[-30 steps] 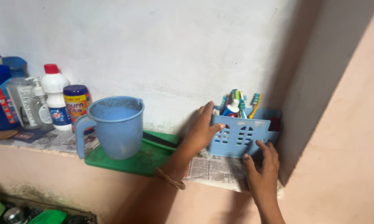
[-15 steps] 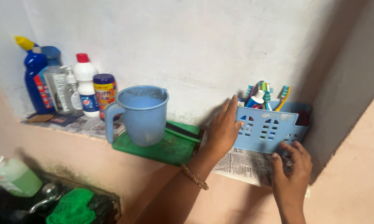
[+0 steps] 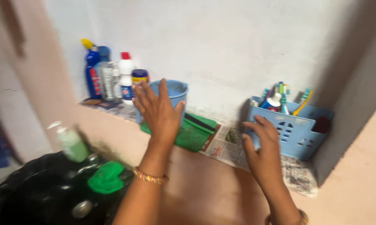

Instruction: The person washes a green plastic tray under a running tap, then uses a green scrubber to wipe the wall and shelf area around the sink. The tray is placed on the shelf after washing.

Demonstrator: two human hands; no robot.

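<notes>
Blue plastic mug (image 3: 171, 93): we see it standing upright on a green board (image 3: 188, 131) on the shelf (image 3: 221, 146), mostly hidden behind the left hand; smooth round wall, open top.
Left hand (image 3: 158, 110): raised flat in front of the mug, fingers spread, grip released — holding nothing; a gold bangle (image 3: 149, 177) circles the wrist.
Right hand (image 3: 263, 143): open, fingers loosely curled, just in front of the blue caddy and, as far as we can tell through the blur, not grasping it.
Blue caddy (image 3: 298, 133): a rectangular plastic box with arched cut-outs, set on newspaper (image 3: 227, 143) at the right end of the shelf, close to the side wall.
Caddy contents: toothbrushes (image 3: 282, 93) and a small tube stand upright inside; something dark red sits at its right end.
How the mug would handle: we judge it light and rigid, perhaps slick; the wall or rim seems the natural hold.
How the caddy would handle: thin, light plastic — likely to tip its contents if tilted; best taken by both short ends.
Bottles (image 3: 109, 77): a blue one with a yellow cap, a white one with a red cap, a clear one and a small jar, grouped at the left end.
Below the shelf: a dark basin (image 3: 38, 196) with a green scrubber (image 3: 104, 179) and a pale green pump bottle (image 3: 71, 143), all blurred.
</notes>
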